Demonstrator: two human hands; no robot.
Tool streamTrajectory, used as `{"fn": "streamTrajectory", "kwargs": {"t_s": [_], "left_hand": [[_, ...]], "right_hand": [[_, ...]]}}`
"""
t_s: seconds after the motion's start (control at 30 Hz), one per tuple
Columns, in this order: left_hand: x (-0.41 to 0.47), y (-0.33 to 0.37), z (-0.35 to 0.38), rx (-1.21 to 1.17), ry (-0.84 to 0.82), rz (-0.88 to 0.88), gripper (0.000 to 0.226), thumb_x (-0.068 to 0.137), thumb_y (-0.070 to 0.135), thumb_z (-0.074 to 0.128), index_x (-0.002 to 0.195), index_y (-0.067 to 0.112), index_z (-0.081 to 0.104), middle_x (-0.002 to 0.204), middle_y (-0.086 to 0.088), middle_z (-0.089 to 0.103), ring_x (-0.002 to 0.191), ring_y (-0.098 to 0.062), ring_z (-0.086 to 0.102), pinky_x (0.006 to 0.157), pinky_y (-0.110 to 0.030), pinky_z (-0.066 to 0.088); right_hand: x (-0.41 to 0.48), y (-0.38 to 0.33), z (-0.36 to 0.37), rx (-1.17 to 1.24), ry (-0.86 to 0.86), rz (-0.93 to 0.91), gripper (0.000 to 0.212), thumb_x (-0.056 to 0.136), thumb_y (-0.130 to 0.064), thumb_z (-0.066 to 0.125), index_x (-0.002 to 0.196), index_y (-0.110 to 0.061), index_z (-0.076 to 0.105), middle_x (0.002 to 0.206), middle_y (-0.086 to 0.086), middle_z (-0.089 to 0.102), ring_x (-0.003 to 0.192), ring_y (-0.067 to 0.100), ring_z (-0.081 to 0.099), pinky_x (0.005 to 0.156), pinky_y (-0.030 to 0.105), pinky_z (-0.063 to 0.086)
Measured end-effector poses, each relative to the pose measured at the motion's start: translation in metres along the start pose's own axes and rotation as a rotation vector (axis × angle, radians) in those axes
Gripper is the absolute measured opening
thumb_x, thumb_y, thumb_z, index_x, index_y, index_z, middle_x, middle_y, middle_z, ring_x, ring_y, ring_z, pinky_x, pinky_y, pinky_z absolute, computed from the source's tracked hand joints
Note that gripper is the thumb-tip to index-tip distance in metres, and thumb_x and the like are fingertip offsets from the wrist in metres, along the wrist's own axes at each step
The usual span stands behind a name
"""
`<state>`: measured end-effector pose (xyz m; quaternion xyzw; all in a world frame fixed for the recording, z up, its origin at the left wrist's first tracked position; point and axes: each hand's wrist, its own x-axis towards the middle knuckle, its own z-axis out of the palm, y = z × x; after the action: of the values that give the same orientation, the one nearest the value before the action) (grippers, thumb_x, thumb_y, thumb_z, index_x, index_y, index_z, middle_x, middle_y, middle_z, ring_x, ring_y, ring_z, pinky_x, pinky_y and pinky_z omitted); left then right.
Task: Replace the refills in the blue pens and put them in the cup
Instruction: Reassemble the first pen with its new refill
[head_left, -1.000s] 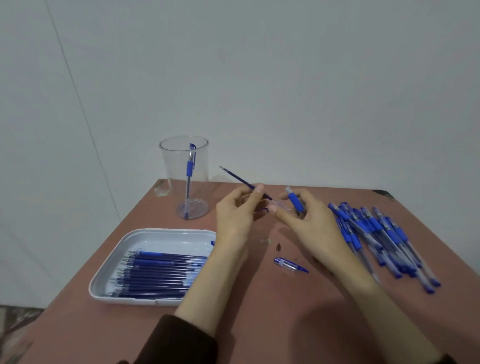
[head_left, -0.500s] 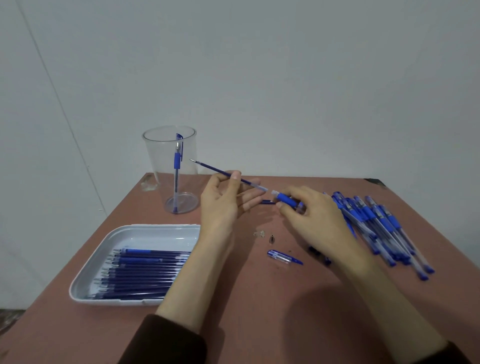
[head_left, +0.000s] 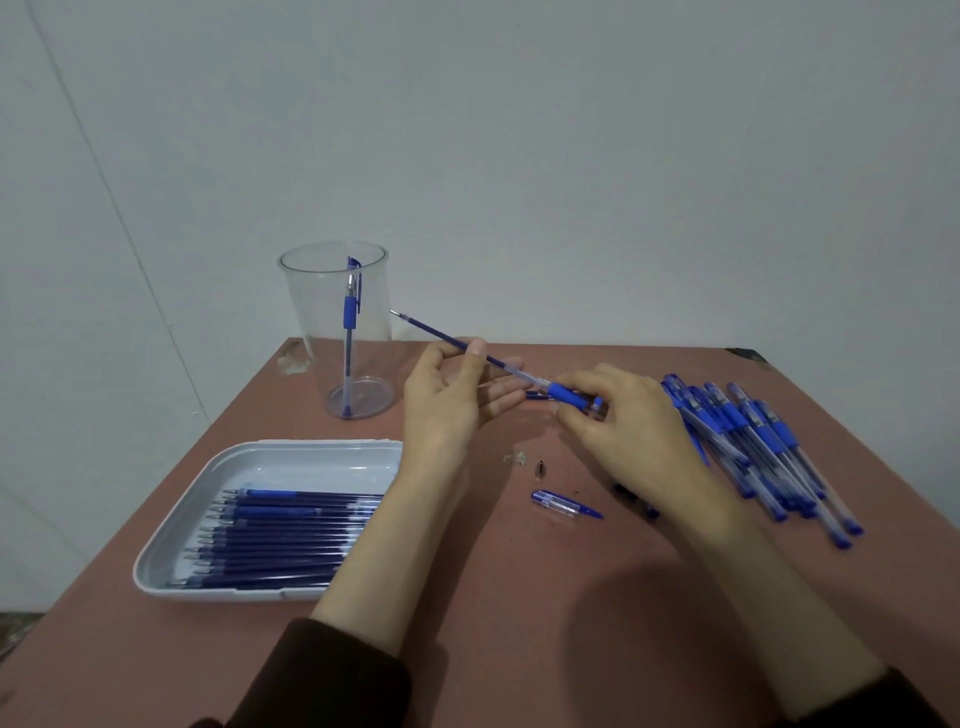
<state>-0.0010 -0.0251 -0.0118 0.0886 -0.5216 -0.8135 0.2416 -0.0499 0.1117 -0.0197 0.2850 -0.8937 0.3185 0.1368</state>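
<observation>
Now our left grip (head_left: 447, 410) pinches the refill (head_left: 431, 330), its axis running ten to four o'clock into the pen barrel (head_left: 569, 394) our right grip (head_left: 628, 421) holds.

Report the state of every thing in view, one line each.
cup: upright, one pen inside.
pen barrel: uncapped, held by right hand.
refill: one end in the pen barrel, pinched by left hand.
metal tip: loose on table.
cap: off, lying on table.
tray: holds refills.
pen pile: lying on table.
</observation>
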Motion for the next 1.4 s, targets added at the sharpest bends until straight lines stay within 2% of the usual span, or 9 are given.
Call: {"fn": "streamTrajectory", "kwargs": {"t_s": [0.43, 0.5, 0.67, 0.8, 0.9, 1.0, 1.1, 1.23, 1.4], "left_hand": [[-0.001, -0.007, 0.002, 0.173, -0.073, 0.030, 0.009, 0.095, 0.014, 0.053, 0.089, 0.007, 0.056, 0.082, -0.009, 0.070, 0.066, -0.012, 0.069, 0.066, -0.021, 0.055], [-0.001, -0.009, 0.003, 0.264, -0.138, 0.051, 0.006, 0.093, 0.013, 0.055, 0.091, 0.009, 0.060, 0.081, -0.003, 0.069, 0.068, -0.002, 0.066, 0.065, -0.015, 0.053], [0.000, -0.009, 0.000, 0.344, -0.258, 0.107, 0.016, 0.093, 0.010, 0.055, 0.104, 0.015, 0.066, 0.092, 0.006, 0.071, 0.082, 0.001, 0.065, 0.066, -0.011, 0.047], [0.006, -0.014, -0.009, 0.769, -0.277, 0.153, 0.022, 0.090, 0.011, 0.061, 0.108, 0.020, 0.069, 0.097, 0.003, 0.072, 0.091, -0.009, 0.065, 0.070, -0.014, 0.046], [0.003, -0.016, -0.013, 1.074, -0.361, 0.123, 0.023, 0.084, 0.015, 0.068, 0.106, 0.020, 0.071, 0.089, 0.009, 0.069, 0.079, 0.002, 0.061, 0.067, 0.000, 0.041], [-0.001, -0.017, -0.013, 1.170, -0.453, 0.107, 0.022, 0.079, 0.027, 0.074, 0.101, 0.022, 0.073, 0.082, 0.011, 0.067, 0.072, 0.006, 0.057, 0.062, 0.003, 0.037], [-0.001, -0.018, -0.013, 1.198, -0.479, 0.118, 0.020, 0.079, 0.022, 0.074, 0.099, 0.020, 0.074, 0.083, 0.004, 0.069, 0.072, 0.001, 0.057, 0.061, 0.001, 0.037], [0.000, -0.017, -0.010, 1.026, -0.356, 0.145, 0.015, 0.079, 0.016, 0.073, 0.094, 0.017, 0.075, 0.078, -0.001, 0.070, 0.066, -0.005, 0.059, 0.060, -0.004, 0.043], [0.005, -0.004, -0.011, 0.242, -0.135, -0.023, 0.022, 0.082, 0.000, 0.066, 0.102, 0.009, 0.069, 0.080, -0.005, 0.069, 0.075, -0.011, 0.066, 0.072, -0.018, 0.055]], "right_hand": [[0.001, 0.001, 0.006, 0.110, 0.019, -0.009, 0.014, 0.088, -0.026, 0.064, 0.099, -0.027, 0.074, 0.080, -0.003, 0.065, 0.068, 0.007, 0.051, 0.068, 0.028, 0.044], [0.001, 0.000, 0.007, 0.251, 0.000, 0.028, 0.012, 0.088, -0.023, 0.065, 0.093, -0.029, 0.073, 0.078, -0.003, 0.067, 0.063, 0.005, 0.050, 0.063, 0.019, 0.041], [0.002, -0.003, 0.006, 0.791, -0.064, 0.265, 0.012, 0.088, -0.019, 0.067, 0.090, -0.028, 0.074, 0.059, -0.008, 0.060, 0.054, 0.008, 0.047, 0.050, 0.022, 0.038], [0.005, 0.002, -0.002, 0.979, -0.018, 0.327, 0.012, 0.089, -0.015, 0.065, 0.093, -0.020, 0.075, 0.062, -0.004, 0.057, 0.051, 0.008, 0.043, 0.045, 0.019, 0.035], [0.006, 0.005, -0.007, 1.019, 0.014, 0.310, 0.013, 0.089, -0.012, 0.063, 0.093, -0.018, 0.075, 0.063, -0.001, 0.057, 0.050, 0.009, 0.043, 0.044, 0.018, 0.035], [0.007, 0.006, -0.008, 1.026, 0.031, 0.309, 0.013, 0.089, -0.012, 0.063, 0.093, -0.018, 0.074, 0.062, -0.001, 0.057, 0.050, 0.010, 0.042, 0.044, 0.019, 0.035], [0.007, 0.007, -0.008, 0.993, 0.026, 0.306, 0.013, 0.089, -0.013, 0.064, 0.092, -0.019, 0.074, 0.062, -0.001, 0.057, 0.050, 0.009, 0.043, 0.045, 0.019, 0.035], [0.006, 0.006, -0.006, 0.869, 0.053, 0.245, 0.012, 0.089, -0.016, 0.065, 0.092, -0.023, 0.074, 0.062, -0.004, 0.059, 0.052, 0.008, 0.047, 0.050, 0.022, 0.043], [0.002, 0.012, 0.004, 0.213, 0.150, -0.023, 0.010, 0.087, -0.028, 0.067, 0.095, -0.031, 0.073, 0.074, -0.006, 0.070, 0.069, 0.013, 0.063, 0.068, 0.038, 0.053]]}}
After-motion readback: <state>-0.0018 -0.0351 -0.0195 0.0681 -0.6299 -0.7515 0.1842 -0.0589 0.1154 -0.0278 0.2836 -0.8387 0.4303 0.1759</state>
